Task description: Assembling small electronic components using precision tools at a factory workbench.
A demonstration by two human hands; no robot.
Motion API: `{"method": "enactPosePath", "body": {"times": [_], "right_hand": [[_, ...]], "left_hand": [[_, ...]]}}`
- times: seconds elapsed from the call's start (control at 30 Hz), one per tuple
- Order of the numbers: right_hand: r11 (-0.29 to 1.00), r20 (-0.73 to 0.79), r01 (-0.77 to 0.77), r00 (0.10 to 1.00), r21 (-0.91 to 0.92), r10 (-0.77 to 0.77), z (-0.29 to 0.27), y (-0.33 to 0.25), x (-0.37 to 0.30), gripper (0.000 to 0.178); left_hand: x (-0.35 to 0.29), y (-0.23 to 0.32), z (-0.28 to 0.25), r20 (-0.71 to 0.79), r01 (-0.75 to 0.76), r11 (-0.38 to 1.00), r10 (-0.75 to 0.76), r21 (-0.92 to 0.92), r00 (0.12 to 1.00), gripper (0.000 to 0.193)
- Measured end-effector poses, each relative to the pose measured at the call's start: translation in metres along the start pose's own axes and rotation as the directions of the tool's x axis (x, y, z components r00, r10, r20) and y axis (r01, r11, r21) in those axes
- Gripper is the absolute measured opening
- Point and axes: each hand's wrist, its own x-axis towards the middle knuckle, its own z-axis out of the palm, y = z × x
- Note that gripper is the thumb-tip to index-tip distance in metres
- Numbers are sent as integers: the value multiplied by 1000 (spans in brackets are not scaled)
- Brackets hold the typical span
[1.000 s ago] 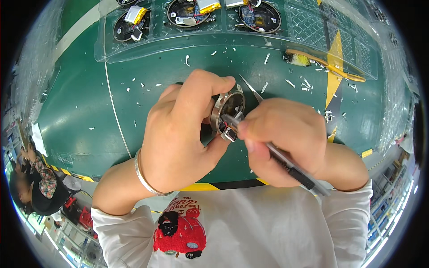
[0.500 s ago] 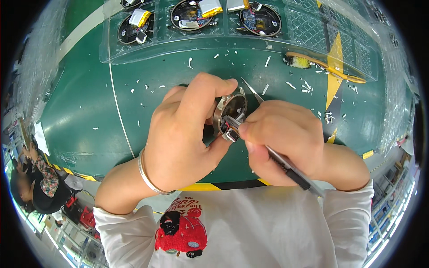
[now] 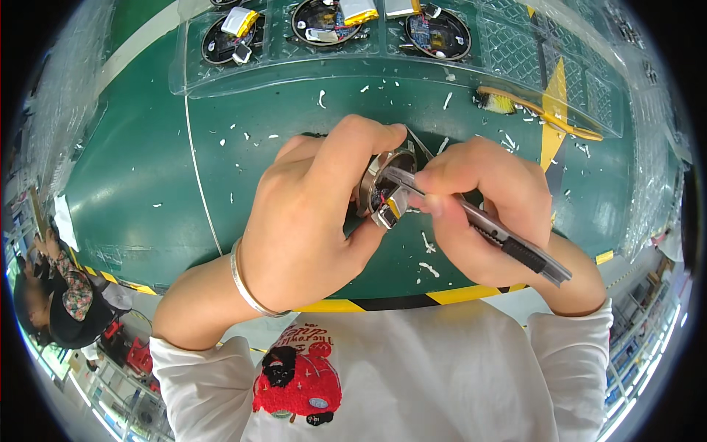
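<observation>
My left hand [image 3: 298,221] is closed round a round metal watch case [image 3: 373,184], tilted with its open inside toward my right hand. Small electronic parts and a silver-and-yellow piece [image 3: 395,206] stick out at its lower rim, by my left thumb. In my right hand [image 3: 493,210] is a grey snap-off utility knife [image 3: 515,247], its front end reaching into the case. A thin pointed metal tool [image 3: 420,143] shows beyond my right fingers; I cannot tell whether it is held or lies on the table.
A clear plastic tray [image 3: 294,79] along the far side holds several open watch cases [image 3: 438,35] with battery packs [image 3: 240,22]. A yellow-handled brush [image 3: 552,118] lies at the far right. White scraps [image 3: 428,269] litter the green table [image 3: 140,214]. Another person [image 3: 70,309] is at far left.
My right hand has moved up and right with the knife, baring white scraps below it. The knife's front end sits higher in the case, and the silver-and-yellow piece shows more. The whole view has shifted slightly.
</observation>
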Motion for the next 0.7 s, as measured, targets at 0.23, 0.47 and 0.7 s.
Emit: {"method": "enactPosePath", "body": {"times": [0.23, 0.47, 0.7], "right_hand": [[985, -105, 156, 981, -75, -163, 8, 9, -2, 12], [972, 2, 233, 972, 19, -233, 10, 4, -3, 13], [977, 95, 168, 979, 132, -181, 8, 10, -5, 14]], "left_hand": [[2, 0, -2, 9, -1, 1000, 1, -13, 1000, 54], [-5, -8, 8, -67, -6, 992, -2, -127, 998, 61], [8, -3, -18, 211, -199, 980, 197, -10, 957, 67]]}}
